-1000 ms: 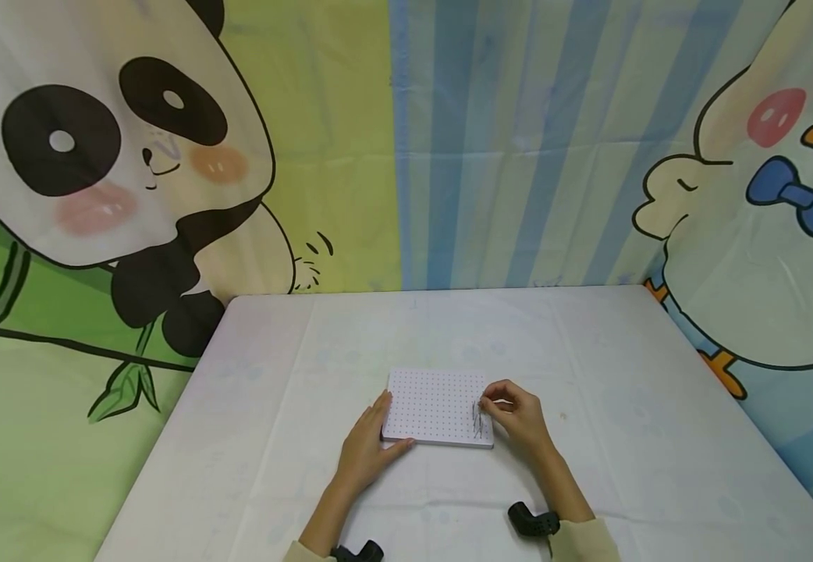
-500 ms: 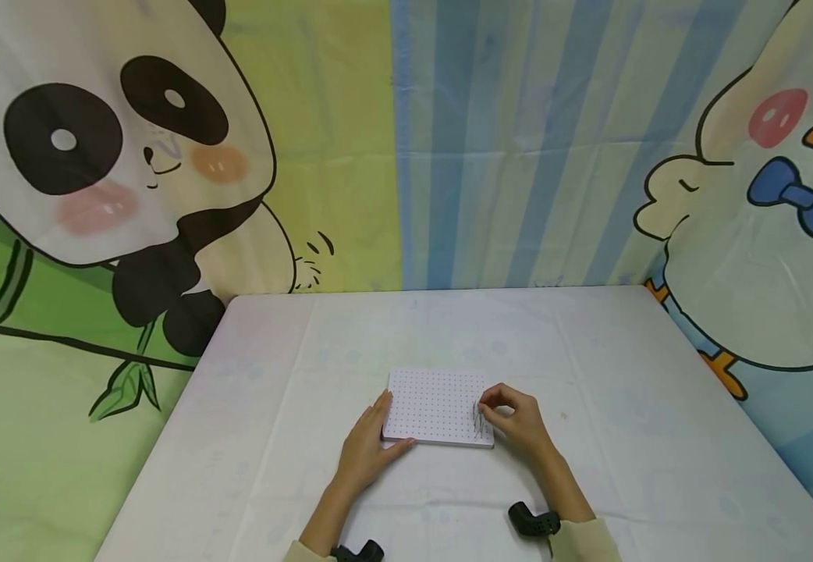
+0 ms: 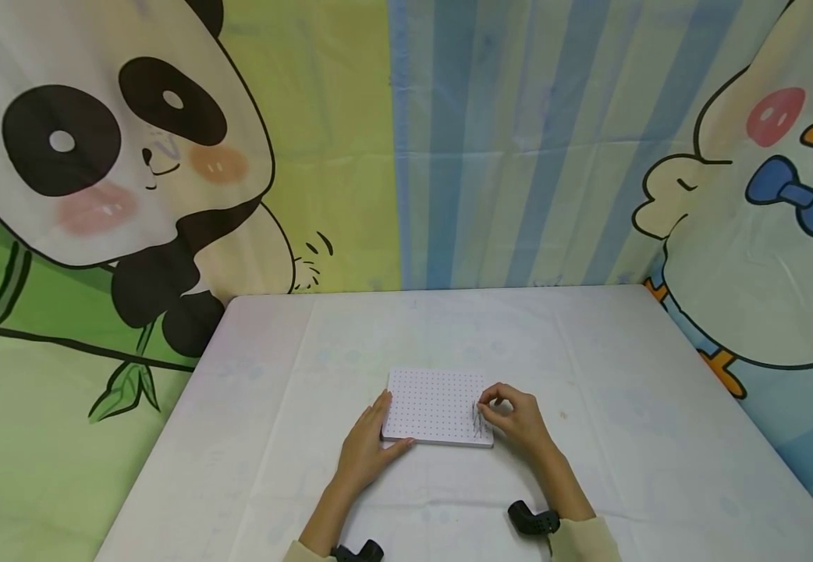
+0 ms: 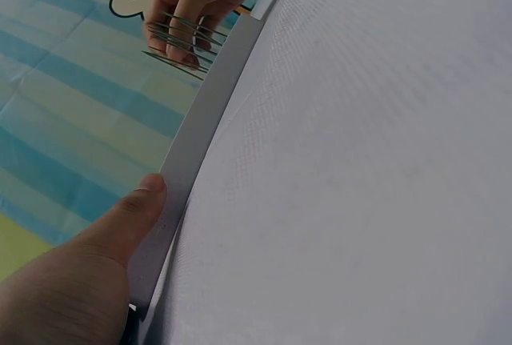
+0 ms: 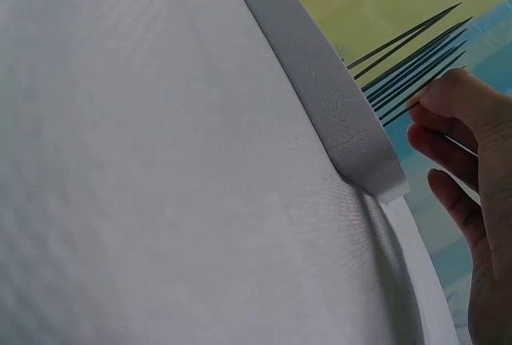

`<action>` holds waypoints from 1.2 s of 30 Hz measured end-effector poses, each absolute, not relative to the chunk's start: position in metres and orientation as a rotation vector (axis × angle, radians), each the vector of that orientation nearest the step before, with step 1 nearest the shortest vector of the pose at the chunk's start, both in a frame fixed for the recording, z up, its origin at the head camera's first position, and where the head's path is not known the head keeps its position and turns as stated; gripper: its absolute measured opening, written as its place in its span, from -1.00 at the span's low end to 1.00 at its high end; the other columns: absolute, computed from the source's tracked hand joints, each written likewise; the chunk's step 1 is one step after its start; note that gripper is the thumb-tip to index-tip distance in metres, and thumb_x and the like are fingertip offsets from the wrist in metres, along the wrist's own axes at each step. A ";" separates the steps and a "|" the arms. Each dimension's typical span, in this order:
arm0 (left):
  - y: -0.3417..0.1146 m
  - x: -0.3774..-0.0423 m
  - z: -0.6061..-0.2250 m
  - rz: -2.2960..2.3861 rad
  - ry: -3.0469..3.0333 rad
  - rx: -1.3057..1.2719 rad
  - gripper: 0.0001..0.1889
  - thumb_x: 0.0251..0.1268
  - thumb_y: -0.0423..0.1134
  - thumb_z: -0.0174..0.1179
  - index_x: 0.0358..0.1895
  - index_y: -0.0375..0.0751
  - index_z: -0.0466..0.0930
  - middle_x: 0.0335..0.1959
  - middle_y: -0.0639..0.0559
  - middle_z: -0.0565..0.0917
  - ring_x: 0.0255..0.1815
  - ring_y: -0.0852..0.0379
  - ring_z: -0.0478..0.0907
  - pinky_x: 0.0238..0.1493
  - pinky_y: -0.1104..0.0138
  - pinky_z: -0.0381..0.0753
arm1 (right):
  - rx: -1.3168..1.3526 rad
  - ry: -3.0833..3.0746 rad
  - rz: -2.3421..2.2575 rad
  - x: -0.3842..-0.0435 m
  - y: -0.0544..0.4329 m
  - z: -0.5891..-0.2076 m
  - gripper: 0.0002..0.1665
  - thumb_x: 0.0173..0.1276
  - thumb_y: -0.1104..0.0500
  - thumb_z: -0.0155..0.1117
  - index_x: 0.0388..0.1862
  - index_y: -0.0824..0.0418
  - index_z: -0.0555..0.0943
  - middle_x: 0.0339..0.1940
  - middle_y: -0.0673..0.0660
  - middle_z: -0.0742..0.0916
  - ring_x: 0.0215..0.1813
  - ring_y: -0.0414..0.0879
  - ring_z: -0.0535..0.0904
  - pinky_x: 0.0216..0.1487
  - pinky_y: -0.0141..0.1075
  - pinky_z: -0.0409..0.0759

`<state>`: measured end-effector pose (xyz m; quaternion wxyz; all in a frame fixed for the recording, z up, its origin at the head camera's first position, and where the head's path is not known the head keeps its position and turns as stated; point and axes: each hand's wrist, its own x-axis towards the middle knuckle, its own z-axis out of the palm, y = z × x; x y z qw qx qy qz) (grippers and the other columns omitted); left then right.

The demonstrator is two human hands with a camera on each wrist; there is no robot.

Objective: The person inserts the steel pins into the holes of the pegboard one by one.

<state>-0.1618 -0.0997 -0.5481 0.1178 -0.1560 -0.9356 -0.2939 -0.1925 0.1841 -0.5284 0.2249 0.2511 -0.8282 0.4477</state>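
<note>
A white board with a grid of small holes (image 3: 427, 402) lies on the table. Several thin dark needles (image 5: 412, 58) stand up from it in a row near its right edge. My left hand (image 3: 366, 446) rests against the board's left side with fingers extended, its thumb on the front edge. At the right edge, my right hand (image 3: 519, 419) pinches one needle between thumb and index finger, its other fingers bent loosely. In the right wrist view the fingertips meet at the nearest needle; where its lower end sits is hard to tell.
A white cloth covers the table (image 3: 294, 484) around the board. Behind it hangs a printed backdrop (image 3: 336, 140) with a panda and a duck. Black wrist cameras (image 3: 533, 521) sit on both wrists.
My right hand's fingers shift very slightly at the needles, with the index finger bending a little more. The left hand and the board stay put.
</note>
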 end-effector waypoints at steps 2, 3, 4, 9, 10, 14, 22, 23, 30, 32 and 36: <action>-0.100 -0.162 -0.548 -0.859 -2.732 -0.460 -0.04 -0.02 0.17 0.31 0.37 -0.35 0.15 0.36 -0.17 0.24 0.35 -0.06 0.20 0.33 0.14 0.14 | 0.701 -2.281 1.225 -0.195 0.186 -0.534 -0.72 -0.02 0.39 0.43 -0.42 0.07 0.59 -0.46 -0.15 0.65 -0.41 -0.12 0.55 -0.36 -0.27 0.51; -0.100 -0.162 -0.548 -0.857 -2.729 -0.462 -0.04 -0.02 0.17 0.31 0.37 -0.35 0.15 0.36 -0.17 0.25 0.34 -0.06 0.20 0.33 0.14 0.14 | 0.708 -2.277 1.222 -0.195 0.186 -0.533 -0.72 -0.02 0.39 0.43 -0.42 0.08 0.59 -0.46 -0.14 0.65 -0.41 -0.11 0.55 -0.37 -0.27 0.52; -0.100 -0.162 -0.548 -0.855 -2.726 -0.462 -0.04 -0.02 0.17 0.31 0.36 -0.36 0.16 0.36 -0.17 0.25 0.34 -0.06 0.21 0.33 0.14 0.15 | 0.711 -2.277 1.222 -0.196 0.185 -0.533 -0.73 -0.02 0.39 0.43 -0.42 0.07 0.59 -0.46 -0.13 0.65 -0.41 -0.10 0.55 -0.37 -0.26 0.52; -0.102 -0.165 -0.550 -0.851 -2.712 -0.460 -0.04 -0.03 0.17 0.31 0.36 -0.36 0.16 0.35 -0.16 0.25 0.34 -0.06 0.21 0.32 0.14 0.15 | 0.711 -2.291 1.230 -0.198 0.184 -0.532 -0.74 0.00 0.38 0.42 -0.41 0.08 0.59 -0.45 -0.13 0.66 -0.39 -0.09 0.55 -0.37 -0.23 0.52; -0.103 -0.166 -0.551 -0.856 -2.711 -0.459 -0.04 -0.03 0.17 0.32 0.36 -0.36 0.16 0.35 -0.16 0.25 0.34 -0.06 0.21 0.32 0.14 0.15 | 0.709 -2.293 1.231 -0.198 0.184 -0.532 -0.74 -0.01 0.38 0.43 -0.41 0.08 0.59 -0.45 -0.13 0.66 -0.39 -0.10 0.55 -0.36 -0.24 0.52; -0.104 -0.166 -0.553 -0.874 -2.726 -0.457 -0.03 -0.03 0.20 0.29 0.37 -0.35 0.15 0.37 -0.13 0.24 0.35 -0.05 0.20 0.34 0.15 0.12 | 0.715 -2.288 1.229 -0.199 0.184 -0.535 -0.72 -0.02 0.40 0.43 -0.42 0.08 0.59 -0.45 -0.14 0.66 -0.40 -0.12 0.55 -0.37 -0.24 0.52; -0.104 -0.166 -0.555 -0.874 -2.739 -0.432 -0.02 -0.03 0.24 0.27 0.37 -0.32 0.15 0.37 -0.14 0.23 0.35 -0.06 0.19 0.33 0.13 0.14 | 0.735 -2.279 1.239 -0.201 0.184 -0.540 -0.72 -0.02 0.41 0.44 -0.41 0.09 0.61 -0.47 -0.11 0.67 -0.41 -0.17 0.59 -0.38 -0.19 0.57; -0.104 -0.166 -0.555 -0.874 -2.736 -0.430 -0.02 -0.03 0.23 0.27 0.37 -0.32 0.15 0.37 -0.14 0.23 0.35 -0.06 0.19 0.32 0.13 0.15 | 0.731 -2.284 1.243 -0.201 0.185 -0.540 -0.74 -0.01 0.39 0.44 -0.40 0.09 0.61 -0.47 -0.11 0.67 -0.40 -0.19 0.60 -0.36 -0.21 0.58; -0.103 -0.168 -0.555 -0.865 -2.736 -0.427 -0.03 -0.02 0.21 0.28 0.37 -0.33 0.15 0.37 -0.13 0.22 0.36 -0.03 0.18 0.34 0.16 0.12 | 0.654 -2.364 1.367 -0.201 0.189 -0.538 -0.86 0.08 0.24 0.41 -0.37 0.05 0.66 -0.41 -0.14 0.71 -0.31 -0.22 0.65 -0.21 -0.36 0.60; -0.103 -0.169 -0.554 -0.864 -2.734 -0.430 -0.04 -0.02 0.20 0.29 0.37 -0.33 0.16 0.37 -0.13 0.23 0.36 -0.04 0.18 0.34 0.16 0.12 | 0.655 -2.376 1.400 -0.201 0.192 -0.538 -0.87 0.10 0.24 0.39 -0.35 0.06 0.67 -0.37 -0.12 0.72 -0.28 -0.20 0.66 -0.20 -0.37 0.60; -0.102 -0.169 -0.554 -0.871 -2.728 -0.438 -0.06 -0.02 0.18 0.30 0.36 -0.33 0.17 0.37 -0.12 0.24 0.35 -0.06 0.20 0.33 0.15 0.14 | 0.631 -2.404 1.461 -0.201 0.197 -0.538 -0.88 0.14 0.22 0.35 -0.31 0.06 0.69 -0.32 -0.10 0.72 -0.23 -0.20 0.66 -0.18 -0.38 0.60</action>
